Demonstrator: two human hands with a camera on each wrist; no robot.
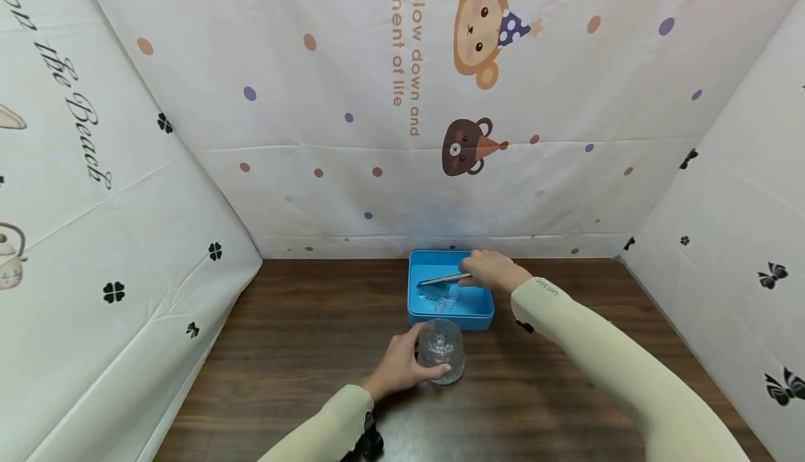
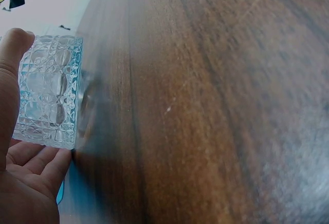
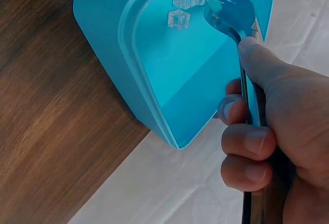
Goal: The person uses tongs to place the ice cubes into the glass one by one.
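My left hand (image 1: 400, 364) holds a clear cut-glass tumbler (image 1: 442, 351) on the table, its thumb on the near side. In the left wrist view the fingers lie along the far side of the tumbler (image 2: 49, 93), which has a faceted pattern. My right hand (image 1: 493, 271) reaches over a blue rectangular box (image 1: 455, 323) and grips slim metal tongs (image 1: 445, 280). Their broad, tined end (image 3: 223, 21) is inside the box, right at several clear ice-like cubes (image 3: 179, 19). Thumb and curled fingers wrap the handle of the tongs, hiding part of it.
The dark wooden table (image 1: 314, 308) carries the box near its back edge. A printed white cloth (image 1: 352, 189) rises behind it, with more white cloth at the left (image 1: 144, 238) and right. The tumbler stands just in front of the box.
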